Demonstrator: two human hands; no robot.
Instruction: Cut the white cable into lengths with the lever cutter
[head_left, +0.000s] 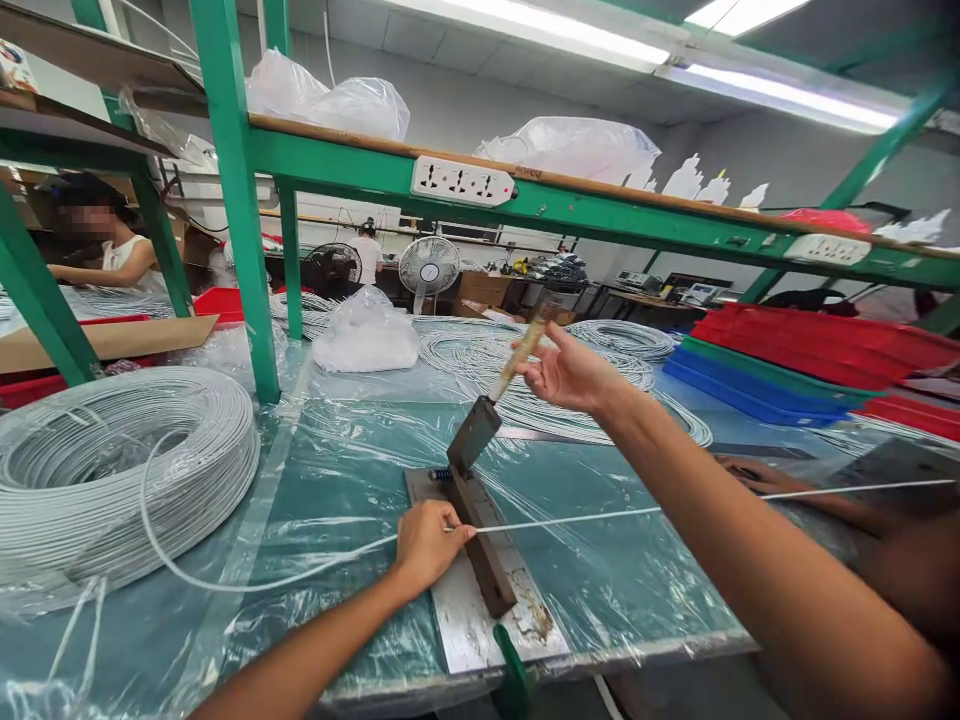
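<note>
A white cable [577, 518] runs from the big coil [67, 510] on the left across a bench-mounted lever cutter [480, 555] and on to the right. My left hand [427, 542] pinches the cable between thumb and fingers, right beside the cutter's dark metal bar. Higher up, my right hand [566, 372] is closed around the yellowish handle [519, 355] of the cutter's lever arm [475, 432]. That arm is raised and tilted to the right, apart from the cable. Under the bar lies a worn metal base plate [469, 640] with a green clamp [511, 665] at its front edge.
A co-worker's hand [750, 475] rests on the bench at right. Loose cable coils [465, 365] and a plastic bag [367, 335] lie behind the cutter. Stacked red, green and blue trays [780, 375] stand right. A green shelf post [244, 220] rises at left; the shelf beam [337, 160] crosses above.
</note>
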